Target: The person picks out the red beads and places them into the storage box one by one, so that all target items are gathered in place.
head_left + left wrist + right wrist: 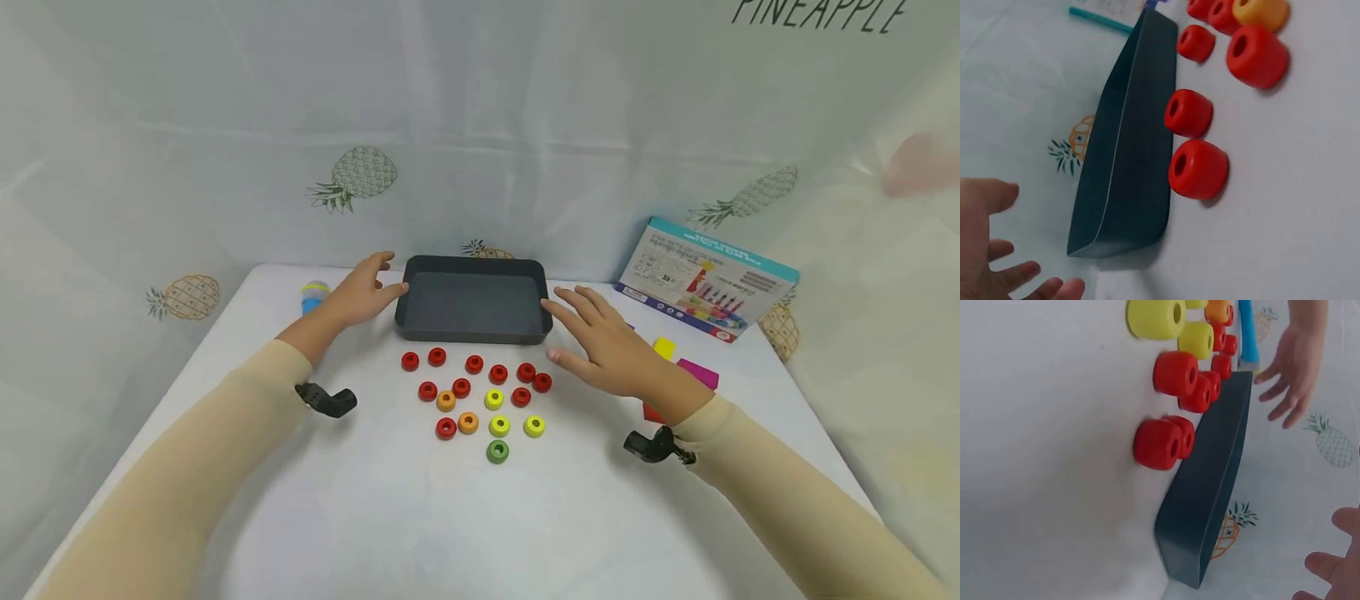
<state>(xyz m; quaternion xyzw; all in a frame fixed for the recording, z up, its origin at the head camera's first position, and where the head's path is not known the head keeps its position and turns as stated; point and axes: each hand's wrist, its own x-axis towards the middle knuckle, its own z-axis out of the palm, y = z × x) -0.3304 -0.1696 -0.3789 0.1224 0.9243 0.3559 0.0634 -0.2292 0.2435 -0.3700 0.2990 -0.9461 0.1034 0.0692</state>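
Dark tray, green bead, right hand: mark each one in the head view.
Dark tray [474,307]: head view, on the bare middle of its floor.
Green bead [498,458]: head view, on its near side, just below the hole.
Right hand [606,348]: head view, on the back of the hand.

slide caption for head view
Left hand and right hand flank a grey rectangular tray behind red, orange, yellow and green round beads.

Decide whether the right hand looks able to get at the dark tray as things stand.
Probably yes: the right hand holds nothing and is beside the right end of the dark tray, with nothing visible between them; the red beads lie nearer the person.
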